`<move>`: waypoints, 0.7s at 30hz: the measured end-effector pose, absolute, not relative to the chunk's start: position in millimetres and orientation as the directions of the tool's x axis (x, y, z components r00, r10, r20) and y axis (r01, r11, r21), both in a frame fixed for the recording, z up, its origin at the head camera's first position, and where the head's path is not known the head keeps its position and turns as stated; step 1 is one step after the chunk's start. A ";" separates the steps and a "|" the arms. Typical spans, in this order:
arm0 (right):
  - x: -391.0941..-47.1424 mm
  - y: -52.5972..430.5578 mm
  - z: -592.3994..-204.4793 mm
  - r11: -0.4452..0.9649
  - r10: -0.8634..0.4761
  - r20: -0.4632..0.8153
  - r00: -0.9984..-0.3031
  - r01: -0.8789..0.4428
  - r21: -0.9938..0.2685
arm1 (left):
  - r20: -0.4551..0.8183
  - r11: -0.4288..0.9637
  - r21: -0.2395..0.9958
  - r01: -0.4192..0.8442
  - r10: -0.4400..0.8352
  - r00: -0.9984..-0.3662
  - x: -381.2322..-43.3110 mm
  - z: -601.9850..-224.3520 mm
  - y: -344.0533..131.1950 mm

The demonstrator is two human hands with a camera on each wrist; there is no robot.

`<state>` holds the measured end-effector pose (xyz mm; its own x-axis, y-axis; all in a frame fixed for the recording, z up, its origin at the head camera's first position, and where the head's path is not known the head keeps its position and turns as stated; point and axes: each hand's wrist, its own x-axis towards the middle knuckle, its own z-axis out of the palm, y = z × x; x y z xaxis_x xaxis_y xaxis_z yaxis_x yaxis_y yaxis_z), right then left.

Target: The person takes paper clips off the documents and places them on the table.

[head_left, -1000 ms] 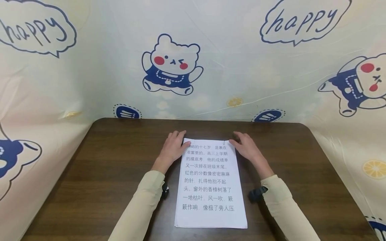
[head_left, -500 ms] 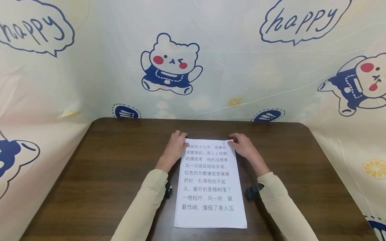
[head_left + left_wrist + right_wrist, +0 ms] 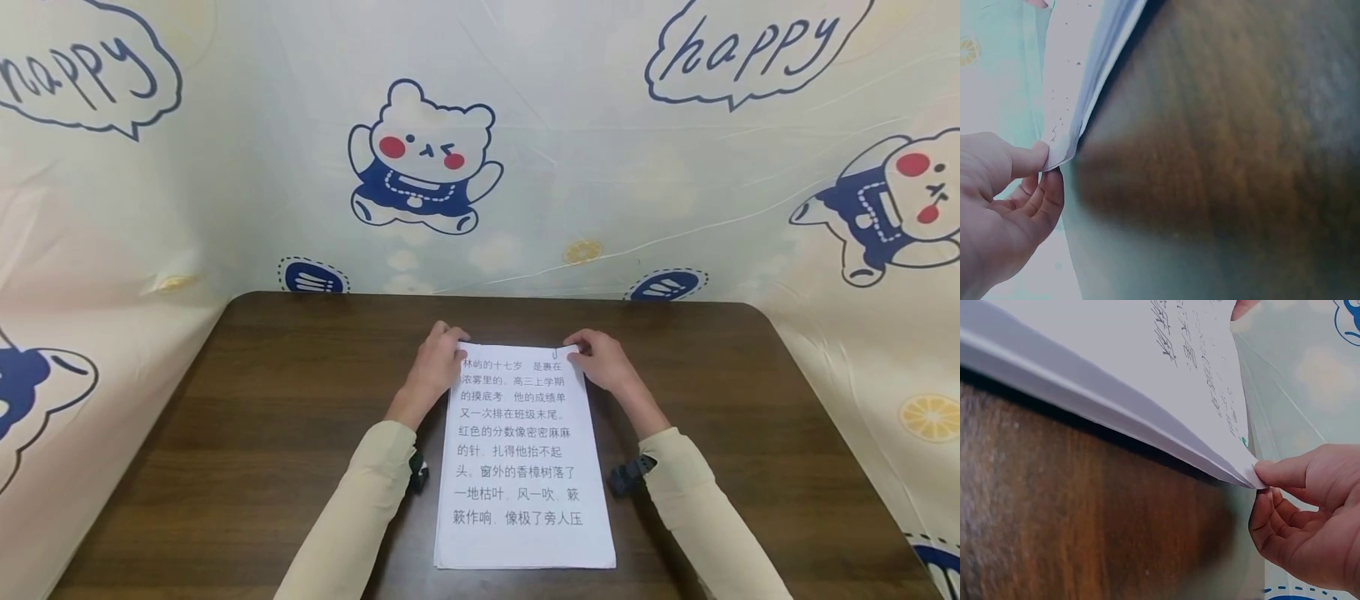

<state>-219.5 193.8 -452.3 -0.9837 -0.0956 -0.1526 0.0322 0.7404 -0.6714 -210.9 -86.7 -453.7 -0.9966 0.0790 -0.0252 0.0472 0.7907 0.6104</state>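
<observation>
Dark wood-grain table (image 3: 225, 433), clipped stack of printed sheets (image 3: 522, 546), left hand (image 3: 437, 362) pinching eleven-o'clock corner, right hand (image 3: 603, 360) pinching one-o'clock corner

Outside the sleeves (image 3: 341, 508) beside the paper (image 3: 525, 546), a hand could cross the bench (image 3: 187, 450), but the left hand (image 3: 437, 360) and right hand (image 3: 603, 363) block the paper's far corners, with cloth (image 3: 570, 183) beyond.

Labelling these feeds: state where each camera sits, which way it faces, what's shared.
Head: on the head, facing forward and down at papers; left hand, right hand and sleeves show.
Left wrist: on that wrist, facing the left hand pinching papers.
Right wrist: on that wrist, facing the right hand pinching papers.
Both wrist views share papers and table.
</observation>
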 end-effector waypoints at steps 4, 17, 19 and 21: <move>-216.9 193.4 -447.0 0.727 -0.099 -0.128 -0.987 0.016 -0.686 | 0.007 0.764 0.643 0.059 0.070 -0.997 -207.9 -449.3 -88.5; -202.4 198.2 -429.7 0.670 -0.079 -0.001 -0.997 -0.052 -0.741 | 0.144 0.691 0.704 0.163 0.085 -0.986 -197.0 -434.6 -98.1; -199.6 199.5 -426.8 0.657 -0.076 0.018 -0.997 -0.064 -0.751 | 0.165 0.675 0.716 0.177 0.083 -0.983 -194.8 -431.2 -99.2; -197.1 200.8 -423.8 0.647 -0.074 0.044 -0.996 -0.081 -0.758 | 0.183 0.658 0.729 0.189 0.078 -0.980 -192.7 -427.5 -100.1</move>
